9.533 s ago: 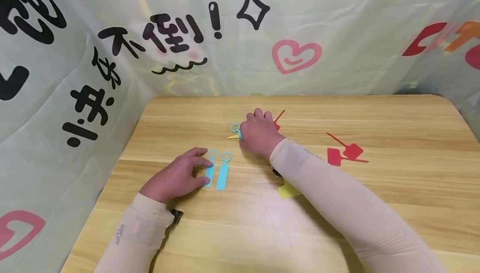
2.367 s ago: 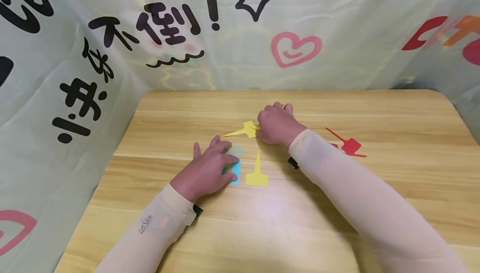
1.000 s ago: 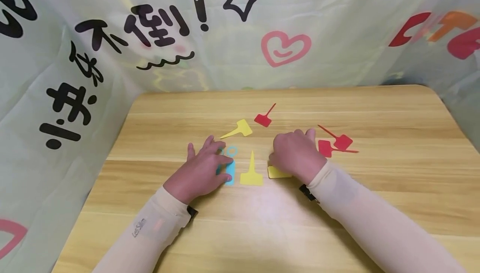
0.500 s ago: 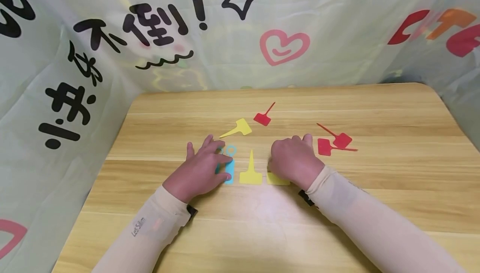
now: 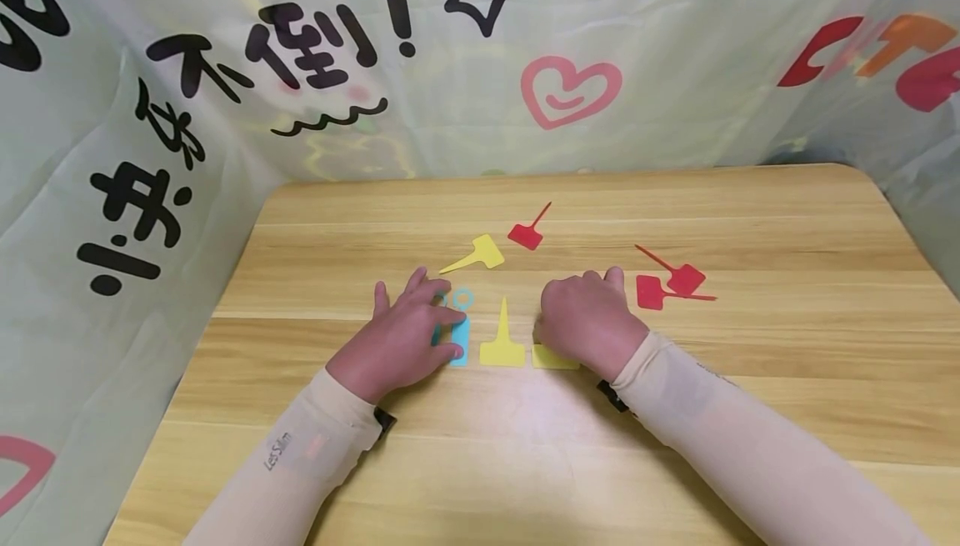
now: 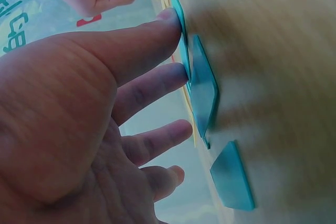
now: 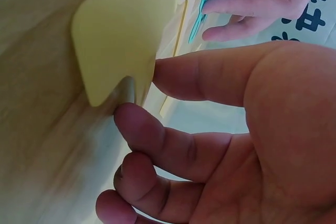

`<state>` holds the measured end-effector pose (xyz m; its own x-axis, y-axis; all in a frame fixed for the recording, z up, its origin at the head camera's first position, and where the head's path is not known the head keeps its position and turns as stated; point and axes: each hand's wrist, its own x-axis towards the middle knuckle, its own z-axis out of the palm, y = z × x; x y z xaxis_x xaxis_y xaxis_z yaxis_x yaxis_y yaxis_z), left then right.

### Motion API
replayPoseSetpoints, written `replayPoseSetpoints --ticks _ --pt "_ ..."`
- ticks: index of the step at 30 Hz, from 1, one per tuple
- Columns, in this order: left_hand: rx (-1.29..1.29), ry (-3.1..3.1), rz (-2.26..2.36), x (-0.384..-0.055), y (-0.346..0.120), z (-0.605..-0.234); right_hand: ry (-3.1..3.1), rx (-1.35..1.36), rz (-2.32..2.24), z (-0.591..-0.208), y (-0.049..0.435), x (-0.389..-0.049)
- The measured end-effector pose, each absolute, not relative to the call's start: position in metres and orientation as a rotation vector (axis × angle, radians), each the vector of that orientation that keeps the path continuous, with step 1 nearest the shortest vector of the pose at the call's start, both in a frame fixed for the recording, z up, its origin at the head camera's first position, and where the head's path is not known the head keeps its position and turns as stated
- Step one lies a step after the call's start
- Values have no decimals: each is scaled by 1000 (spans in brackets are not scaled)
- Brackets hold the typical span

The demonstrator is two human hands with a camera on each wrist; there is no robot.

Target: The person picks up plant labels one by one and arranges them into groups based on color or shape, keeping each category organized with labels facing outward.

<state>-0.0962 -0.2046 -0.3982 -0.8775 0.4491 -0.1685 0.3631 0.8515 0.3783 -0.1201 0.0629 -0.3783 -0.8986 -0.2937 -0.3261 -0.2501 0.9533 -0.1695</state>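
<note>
My left hand [image 5: 401, 342] rests at the left of a row of tags, thumb and index finger touching a blue ring-ended tag [image 5: 461, 338]. More blue tags lie under this hand; the left wrist view shows a middle blue tag [image 6: 203, 90] and an outer one [image 6: 232, 178]. Beside them a yellow T-shaped plant label [image 5: 502, 353] lies with its stem pointing away. My right hand [image 5: 592, 317] pinches the stem of another yellow plant label [image 7: 126, 30] between thumb and index finger. Its broad head faces the near side, while the hand hides the stem in the head view.
Farther back on the wooden table [image 5: 480, 454] lie a third yellow label [image 5: 487, 252] and a red label [image 5: 526, 236]. Two overlapping red labels, one with a square head [image 5: 649, 292], lie right of my right hand. A printed cloth [image 5: 675, 71] hangs behind the table.
My right hand came down from the back with a yellow label and laid it right of the other one. Earlier, my left hand moved rightward with the blue tags. The last half second shows almost no motion.
</note>
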Motion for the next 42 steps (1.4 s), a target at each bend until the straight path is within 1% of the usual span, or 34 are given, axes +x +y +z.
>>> replayPoseSetpoints --ticks 10,18,23,32,42 --pt "616 2780 495 -97 -207 -398 2849 -501 -250 -376 56 -127" --pt "608 2772 496 -97 -208 -398 2823 -641 -263 -370 34 -154" --pt "617 2776 488 -98 -207 -398 2815 -806 -274 -367 18 -171" --pt "626 2775 464 -98 -207 -397 2788 -1082 -229 -375 -8 -199" --pt "641 2783 472 -99 -207 -397 2751 -1242 -168 -387 -27 -217"
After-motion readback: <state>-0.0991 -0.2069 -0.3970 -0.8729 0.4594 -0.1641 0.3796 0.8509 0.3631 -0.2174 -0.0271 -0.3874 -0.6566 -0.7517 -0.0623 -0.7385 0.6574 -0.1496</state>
